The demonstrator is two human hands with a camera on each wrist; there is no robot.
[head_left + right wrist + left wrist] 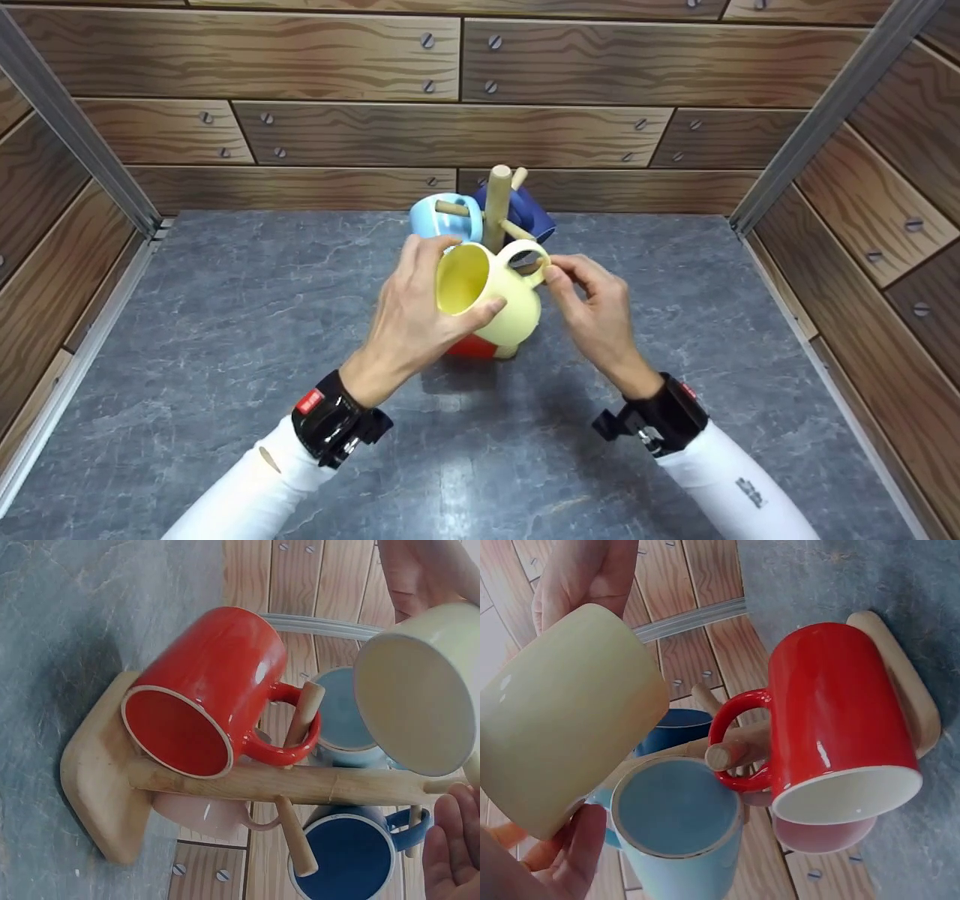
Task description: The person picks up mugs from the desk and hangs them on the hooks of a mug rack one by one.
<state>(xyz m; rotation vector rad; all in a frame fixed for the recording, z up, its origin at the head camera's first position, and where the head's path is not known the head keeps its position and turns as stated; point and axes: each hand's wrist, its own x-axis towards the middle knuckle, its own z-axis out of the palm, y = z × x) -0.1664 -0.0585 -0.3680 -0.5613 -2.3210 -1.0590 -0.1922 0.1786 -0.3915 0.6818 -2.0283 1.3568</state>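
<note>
A pale yellow mug [517, 311] is tilted in front of a wooden mug tree [497, 199], its open mouth toward the upper left in the head view. My left hand [409, 311] grips the mug's body, thumb across the near side and fingers on the far side of the rim. With thumb and fingertips, my right hand [596, 311] pinches the mug's handle on the right. The handle loop is close to the tip of an upper wooden peg [516, 229]. Both wrist views show the mug beside the upper post.
A light blue mug [429, 217] and a dark blue mug [538, 217] hang by their handles on upper pegs. Lower down hang a red mug [832, 705] and a pink mug [199, 814], near the wooden base [101, 772]. Wood-patterned walls [337, 135] surround the grey floor [262, 300].
</note>
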